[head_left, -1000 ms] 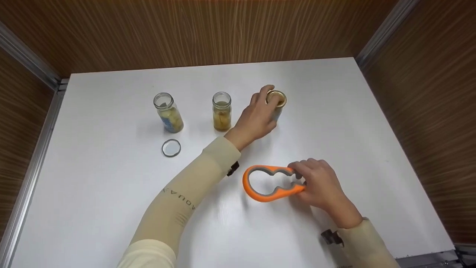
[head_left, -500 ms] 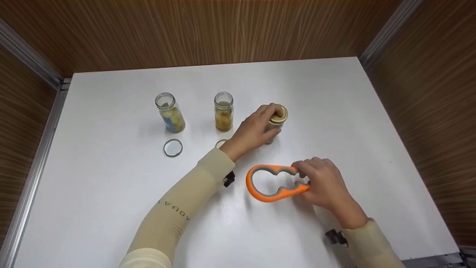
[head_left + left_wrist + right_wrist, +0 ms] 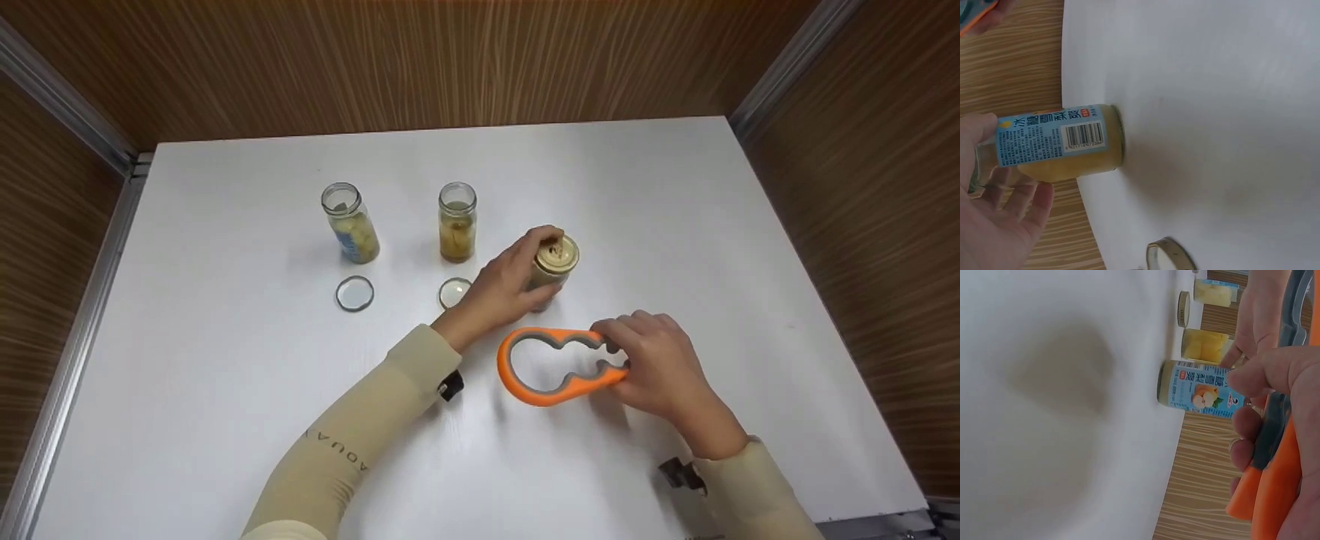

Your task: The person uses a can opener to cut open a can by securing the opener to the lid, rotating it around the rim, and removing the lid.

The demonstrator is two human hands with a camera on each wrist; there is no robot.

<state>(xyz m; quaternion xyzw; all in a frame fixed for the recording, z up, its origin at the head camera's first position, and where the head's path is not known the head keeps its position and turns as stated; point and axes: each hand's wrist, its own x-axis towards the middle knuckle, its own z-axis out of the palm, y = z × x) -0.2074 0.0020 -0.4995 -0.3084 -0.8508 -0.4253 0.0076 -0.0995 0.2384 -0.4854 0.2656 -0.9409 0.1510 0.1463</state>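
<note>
My left hand (image 3: 499,292) grips a glass jar (image 3: 1055,138) round its upper part. It has a gold lid (image 3: 561,256) on top and a blue label with pears printed on it, and pale yellow contents. In the head view the fingers reach over the lid's left edge. My right hand (image 3: 656,367) holds the handles of an orange jar opener (image 3: 505,366) with grey scalloped inner edges. The opener's loop points left, in front of the jar and apart from it. In the right wrist view its orange handles (image 3: 1280,489) lie within the curled fingers.
Two lidless glass jars stand behind and left: one with pale chunks (image 3: 358,238), the other with amber contents (image 3: 456,238). In front of them lie two lids, one on the left (image 3: 355,294) and one (image 3: 454,291) beside my left wrist. Wood-grain panels (image 3: 420,67) border the white table.
My left hand has brought the lidded jar toward me, nearer the jar opener. The second lid has come into view from behind the left arm. My right hand stays almost where it was.
</note>
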